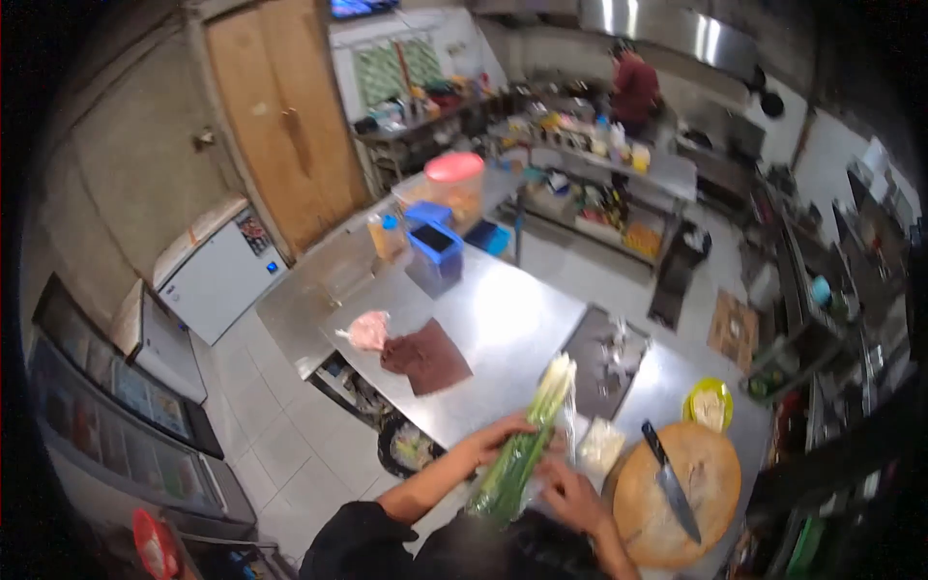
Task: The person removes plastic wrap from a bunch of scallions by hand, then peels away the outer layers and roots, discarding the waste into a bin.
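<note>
A bunch of spring onions (527, 454), pale ends up and green leaves toward my body, lies slanted in clear plastic (567, 425) at the table's near edge. My left hand (503, 435) is closed around its left side. On the other side, my right hand (570, 491) has bent fingers gripping the plastic wrap. To the right of that hand is a round wooden chopping board (628, 512), with a black-handled knife (680, 498) lying across it. A pale packet (601, 445) sits between the bunch and the board.
On the steel table (474, 338) are a brown cloth (430, 358), a pink-filled bag (367, 331), a blue container (435, 253) and a red-lidded tub (454, 184). A yellow-green bowl (709, 406) stands behind the board. A basket (406, 449) sits below the left edge. Someone in a red shirt (633, 89) stands far back.
</note>
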Tool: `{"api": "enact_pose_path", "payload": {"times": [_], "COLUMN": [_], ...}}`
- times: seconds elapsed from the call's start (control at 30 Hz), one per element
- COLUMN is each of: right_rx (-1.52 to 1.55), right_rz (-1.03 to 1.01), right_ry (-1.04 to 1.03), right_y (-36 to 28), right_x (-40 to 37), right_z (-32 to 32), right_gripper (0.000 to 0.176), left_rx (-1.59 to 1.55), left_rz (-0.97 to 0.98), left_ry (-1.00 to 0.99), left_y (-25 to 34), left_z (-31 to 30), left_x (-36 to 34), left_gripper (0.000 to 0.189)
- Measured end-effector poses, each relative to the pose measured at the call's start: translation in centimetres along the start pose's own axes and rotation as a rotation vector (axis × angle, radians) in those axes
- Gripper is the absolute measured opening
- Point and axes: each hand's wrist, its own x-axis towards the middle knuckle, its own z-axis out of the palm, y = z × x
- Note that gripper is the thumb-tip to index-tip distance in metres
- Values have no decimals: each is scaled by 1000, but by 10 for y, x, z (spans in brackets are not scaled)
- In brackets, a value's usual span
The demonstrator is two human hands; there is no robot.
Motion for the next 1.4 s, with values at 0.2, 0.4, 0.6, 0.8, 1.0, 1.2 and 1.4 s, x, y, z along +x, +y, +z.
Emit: {"api": "enact_pose_path", "payload": {"times": [0.2,0.4,0.6,0.8,1.0,1.2,1.4], "right_rx": [375,286,640,865,972,852,1046], "right_rz": [-39,-5,-2,-55,139,171,68], "right_ry": [204,651,531,664,664,750,968], "right_y": [20,52,63,49,26,30,52], "right_x": [11,26,37,36,39,35,42], "right_z": [11,12,1,0,-2,-2,-2], "right_gripper": [31,31,14,15,23,26,28], "left_rx": [59,8,50,52,716,1115,526], "left_rz": [70,-15,-74,-75,63,121,-73], "left_ry": [-118,-203,-216,-194,29,48,-66], "left_y": [-5,-7,-27,-24,-32,-31,-18], "left_z": [12,14,15,2,10,12,2], "left_x": [-8,-11,-7,0,5,3,-2], "left_gripper": [79,85,82,82,74,64,58]}}
